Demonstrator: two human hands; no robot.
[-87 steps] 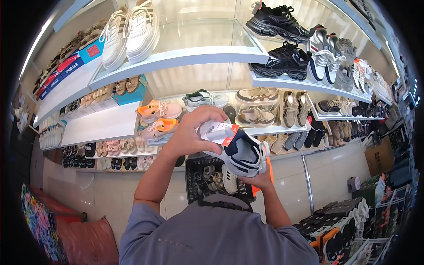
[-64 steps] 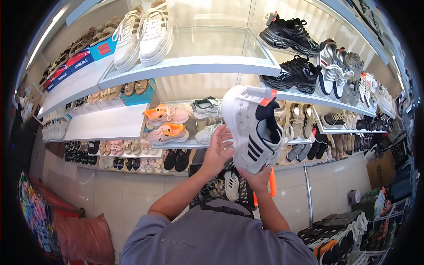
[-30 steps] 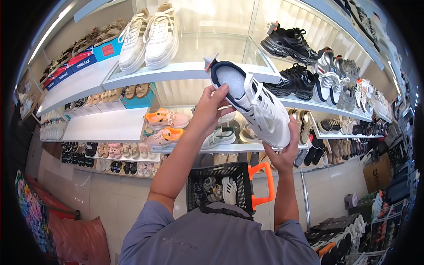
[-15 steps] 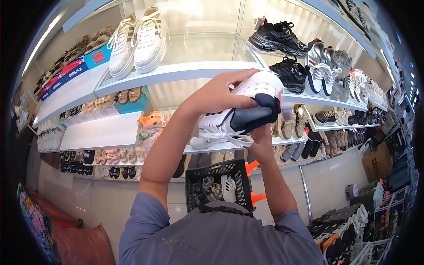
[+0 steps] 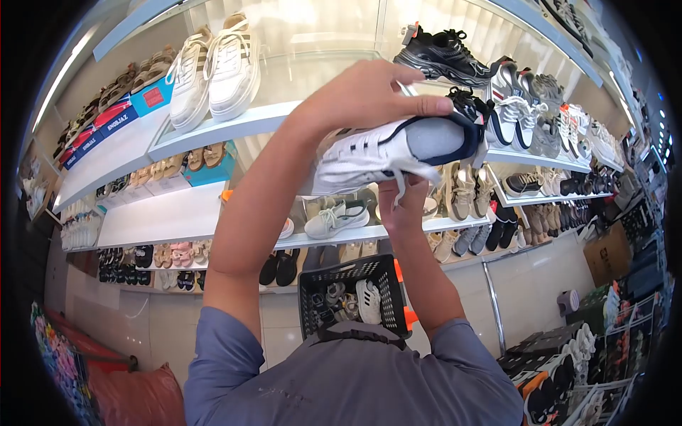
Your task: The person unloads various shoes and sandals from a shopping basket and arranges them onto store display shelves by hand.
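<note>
Tiers of white display shelves [image 5: 163, 216] spread beyond the fingers of the left hand [image 5: 368, 91] and the right hand [image 5: 405, 213], carrying many shoes. Below the right hand's fingers, close to the person's body, stands a black perforated basket [image 5: 348, 271] with orange parts on one side and several shoes inside, one of them a white shoe [image 5: 369, 302] with black stripes. Just past the left fingers, a chunky black sneaker [image 5: 444, 58] sits on a shelf; off to their left, well apart, a pair of white sneakers [image 5: 234, 71] stands on another shelf. The held white sneaker [image 5: 362, 150], navy at the collar, lies sideways in mid-air between the two hands, its opening toward the right side of the view. The left fingers are parted over it, thumb stretched along the upper edge of the opening, though whether they press on it cannot be told. The right fingers grasp it from beneath, their tips mostly hidden. A loose white lace [image 5: 401, 186] dangles just above the right fingers.
</note>
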